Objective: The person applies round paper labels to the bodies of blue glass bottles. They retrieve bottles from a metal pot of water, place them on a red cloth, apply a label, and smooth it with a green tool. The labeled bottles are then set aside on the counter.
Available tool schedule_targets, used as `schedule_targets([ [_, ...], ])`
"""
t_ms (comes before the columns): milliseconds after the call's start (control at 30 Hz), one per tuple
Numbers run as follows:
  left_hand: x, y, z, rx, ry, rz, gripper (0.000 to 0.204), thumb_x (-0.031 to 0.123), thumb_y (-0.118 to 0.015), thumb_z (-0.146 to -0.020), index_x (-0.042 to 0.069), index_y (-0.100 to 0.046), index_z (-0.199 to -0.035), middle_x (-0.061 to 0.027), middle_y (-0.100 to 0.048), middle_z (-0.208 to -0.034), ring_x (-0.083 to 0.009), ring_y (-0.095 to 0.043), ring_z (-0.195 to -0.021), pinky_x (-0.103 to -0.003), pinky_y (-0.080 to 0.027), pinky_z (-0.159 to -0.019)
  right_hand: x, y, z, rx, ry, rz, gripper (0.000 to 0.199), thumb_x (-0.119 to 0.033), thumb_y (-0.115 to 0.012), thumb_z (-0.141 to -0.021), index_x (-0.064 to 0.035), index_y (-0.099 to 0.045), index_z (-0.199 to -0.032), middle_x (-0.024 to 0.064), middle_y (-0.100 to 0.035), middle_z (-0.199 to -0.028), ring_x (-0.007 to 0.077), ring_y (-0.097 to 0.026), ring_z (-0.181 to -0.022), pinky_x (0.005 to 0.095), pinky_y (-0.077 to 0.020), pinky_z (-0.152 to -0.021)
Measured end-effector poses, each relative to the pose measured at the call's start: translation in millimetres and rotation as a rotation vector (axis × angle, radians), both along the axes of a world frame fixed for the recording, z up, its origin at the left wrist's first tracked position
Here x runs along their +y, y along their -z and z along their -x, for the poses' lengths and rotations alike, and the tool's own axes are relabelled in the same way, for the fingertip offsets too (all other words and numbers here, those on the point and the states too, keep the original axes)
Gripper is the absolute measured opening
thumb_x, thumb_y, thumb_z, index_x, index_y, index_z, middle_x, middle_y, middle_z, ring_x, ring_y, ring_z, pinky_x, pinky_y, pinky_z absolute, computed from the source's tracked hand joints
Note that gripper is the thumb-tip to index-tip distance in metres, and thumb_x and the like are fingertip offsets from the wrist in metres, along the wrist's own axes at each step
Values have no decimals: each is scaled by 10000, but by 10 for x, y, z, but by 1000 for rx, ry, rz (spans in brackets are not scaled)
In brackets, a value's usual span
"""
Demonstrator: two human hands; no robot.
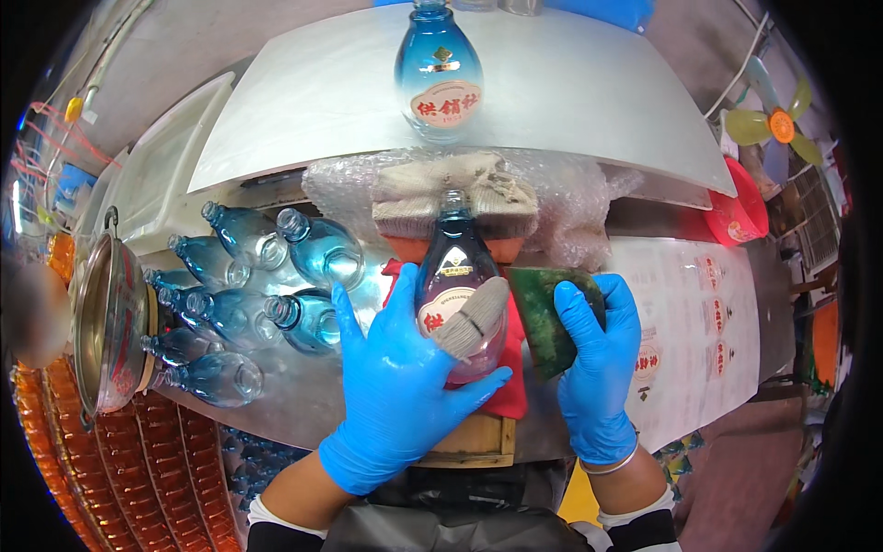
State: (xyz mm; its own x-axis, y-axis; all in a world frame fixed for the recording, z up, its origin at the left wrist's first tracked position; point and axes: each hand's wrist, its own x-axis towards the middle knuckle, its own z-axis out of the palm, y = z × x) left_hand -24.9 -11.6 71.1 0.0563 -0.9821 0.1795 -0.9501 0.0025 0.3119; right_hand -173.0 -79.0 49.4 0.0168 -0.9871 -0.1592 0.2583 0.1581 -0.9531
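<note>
Right grip (598,373), blue-gloved, is pinching a flat, mottled dark green pad (536,322) between thumb and fingers, just beside the bottle. Left grip (391,382), same blue glove, is spreading over the labelled bottle (449,290), and one finger's wearing a grey cloth sleeve (476,313) that's covering part of the label. The thumb's reaching across near the base, but honestly I can't tell if that hand's really clamping or just resting there.

Bottle itself is sitting right in the middle, fading from dark blue to pinkish, neck pointing away from the person. Its neck end is lying against a cloth-covered block (402,202), and a red cloth (511,354) is peeking out beside its lower part. Bubble wrap (575,207) is bunching up behind.

Over on the left, a bunch of clear blue bottles (324,250) is crowding the metal worktop (294,386), with a shiny metal pan (117,336) beside them. On the right, a pale sheet with red prints (676,304) is lying flat. Another blue bottle (439,69), label facing us, is standing on the white board (598,106) beyond.
</note>
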Motion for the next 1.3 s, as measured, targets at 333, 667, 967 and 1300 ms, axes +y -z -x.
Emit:
schedule_targets([
  [333, 14, 371, -262, 263, 100, 271, 867, 543, -750, -588, 174, -453, -1315, -167, -491, -1251, -282, -537, -1083, -592, 94, -1036, 56, -67, -103, 122, -57, 86, 179, -86, -695, -788, -34, -528, -824, 9, -577, -777, 45, -513, -693, 197, -438, -615],
  [667, 20, 529, -300, 373, 127, 267, 1028, 530, -754, -600, 53, -299, -1388, -150, -520, -1244, -284, -531, -1117, -551, 92, -1047, 30, 142, -127, 283, 55, 58, 188, -109, -692, -794, -27, -524, -784, 9, -564, -724, 42, -489, -649, 207, -425, -565],
  [967, -17, 774, -412, 849, 197, 144, 1174, 433, -821, -553, -43, -160, -1398, -164, -436, -1336, -283, -424, -1238, -432, -127, -1073, 145, 88, -132, 253, 28, 102, 166, -119, -688, -799, -30, -550, -816, 16, -584, -766, 60, -518, -676, 207, -441, -595],
  [1300, 69, 659, -146, 562, -43, 312, 983, 395, -790, -595, -25, -331, -1355, -106, -594, -1005, -216, -563, -848, -471, -256, -991, 238, -159, -149, 1003, -206, 1165, 308, -49, -713, -654, -126, -659, -947, -18, -493, -679, 143, -489, -630, 305, -362, -585],
])
